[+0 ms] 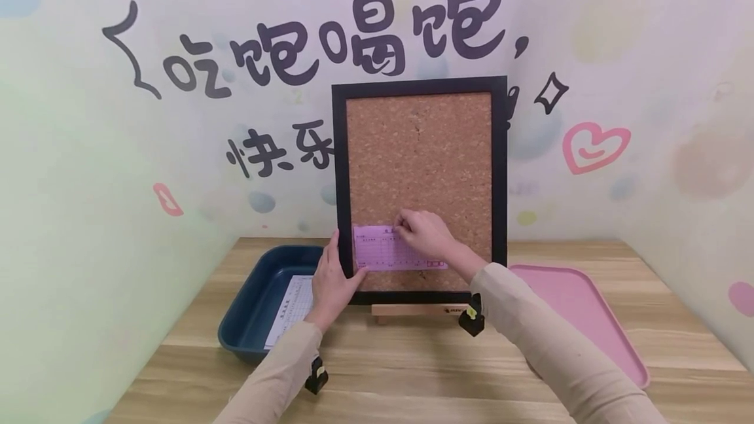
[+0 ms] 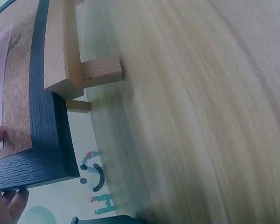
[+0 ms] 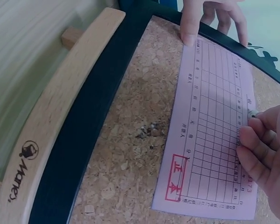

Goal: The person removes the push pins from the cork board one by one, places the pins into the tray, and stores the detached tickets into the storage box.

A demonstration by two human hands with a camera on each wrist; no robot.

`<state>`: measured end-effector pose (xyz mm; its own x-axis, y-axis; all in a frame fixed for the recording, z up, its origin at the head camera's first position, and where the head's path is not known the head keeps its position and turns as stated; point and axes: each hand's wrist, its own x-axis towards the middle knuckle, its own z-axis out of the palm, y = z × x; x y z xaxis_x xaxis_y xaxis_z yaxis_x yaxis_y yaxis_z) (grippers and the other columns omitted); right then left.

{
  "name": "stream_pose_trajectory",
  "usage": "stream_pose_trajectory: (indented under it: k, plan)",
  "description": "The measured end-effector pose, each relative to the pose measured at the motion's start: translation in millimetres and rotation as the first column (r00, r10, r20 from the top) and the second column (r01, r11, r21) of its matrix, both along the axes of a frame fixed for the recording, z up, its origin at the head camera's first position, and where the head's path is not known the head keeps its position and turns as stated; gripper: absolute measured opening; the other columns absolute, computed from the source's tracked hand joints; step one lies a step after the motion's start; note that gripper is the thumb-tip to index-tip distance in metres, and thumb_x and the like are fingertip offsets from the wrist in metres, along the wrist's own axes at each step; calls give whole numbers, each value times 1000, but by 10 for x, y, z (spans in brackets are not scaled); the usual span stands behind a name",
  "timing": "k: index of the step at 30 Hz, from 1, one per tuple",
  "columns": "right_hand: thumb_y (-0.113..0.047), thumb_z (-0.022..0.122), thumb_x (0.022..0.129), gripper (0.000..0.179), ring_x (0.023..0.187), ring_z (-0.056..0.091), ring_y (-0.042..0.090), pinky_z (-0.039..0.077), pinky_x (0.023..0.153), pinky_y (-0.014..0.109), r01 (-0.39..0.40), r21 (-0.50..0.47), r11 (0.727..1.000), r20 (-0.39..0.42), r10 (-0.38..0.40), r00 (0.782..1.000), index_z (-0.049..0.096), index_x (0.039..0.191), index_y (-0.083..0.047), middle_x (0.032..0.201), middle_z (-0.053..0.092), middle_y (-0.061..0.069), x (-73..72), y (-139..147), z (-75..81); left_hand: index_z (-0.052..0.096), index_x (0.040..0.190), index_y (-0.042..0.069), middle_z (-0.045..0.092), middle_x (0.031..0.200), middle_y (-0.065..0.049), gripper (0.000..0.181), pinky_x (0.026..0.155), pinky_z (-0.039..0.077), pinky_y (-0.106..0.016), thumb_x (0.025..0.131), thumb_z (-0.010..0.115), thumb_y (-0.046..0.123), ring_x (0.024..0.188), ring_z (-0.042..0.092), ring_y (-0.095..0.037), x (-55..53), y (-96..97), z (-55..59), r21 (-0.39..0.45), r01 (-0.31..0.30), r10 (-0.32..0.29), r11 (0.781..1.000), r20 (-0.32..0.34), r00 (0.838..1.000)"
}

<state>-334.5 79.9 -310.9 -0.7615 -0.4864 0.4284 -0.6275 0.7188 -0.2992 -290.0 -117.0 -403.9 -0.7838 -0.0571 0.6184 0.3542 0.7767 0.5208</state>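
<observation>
A cork board (image 1: 418, 156) in a black frame stands upright on a wooden easel (image 1: 412, 310). Low on its left side, a pink receipt slip (image 1: 377, 250) with a printed grid lies against the cork. My left hand (image 1: 334, 283) grips the frame's left edge, its thumb pressing the slip's lower left corner and its fingers behind the frame. At the slip's upper edge my right hand (image 1: 429, 234) has its fingers curled. In the right wrist view its fingertips pinch a small pale push pin (image 3: 253, 113), mostly hidden by the fingers.
To the left, a dark blue tray (image 1: 235, 319) holds white printed slips (image 1: 290, 309). A pink tray (image 1: 589, 306) lies to the right, partly behind my right sleeve. Both stand on the wooden table (image 1: 412, 378), and a wall with black lettering rises behind the board.
</observation>
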Motion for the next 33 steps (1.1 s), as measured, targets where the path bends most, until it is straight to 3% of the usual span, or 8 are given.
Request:
stream_pose_trajectory:
  k: [7,18,33]
  plan:
    - [-12,58,86,7,52,42,7,35,49,22,-31,-47,998,41,33,999,62,83,-8,62,55,-4,19,68,1,22,142,9,44,131,-18,92,89,42,-48,72,77,29,113,48,-33,9,26,6,5,4,-4,1000,7,1000]
    - [-13,58,87,9,52,40,9,31,48,22,-35,-190,981,128,60,990,60,82,-7,60,50,-3,72,282,-182,23,142,7,44,131,-17,92,91,41,-47,71,77,29,113,48,-33,12,22,-6,7,15,-15,1000,10,1000]
    - [-14,59,87,6,53,40,7,32,47,21,15,-179,984,103,4,995,59,83,-10,62,49,-5,213,499,-386,28,138,3,46,127,-18,88,88,45,-44,69,79,24,106,53,-31,0,-80,55,-30,52,-53,998,-34,998]
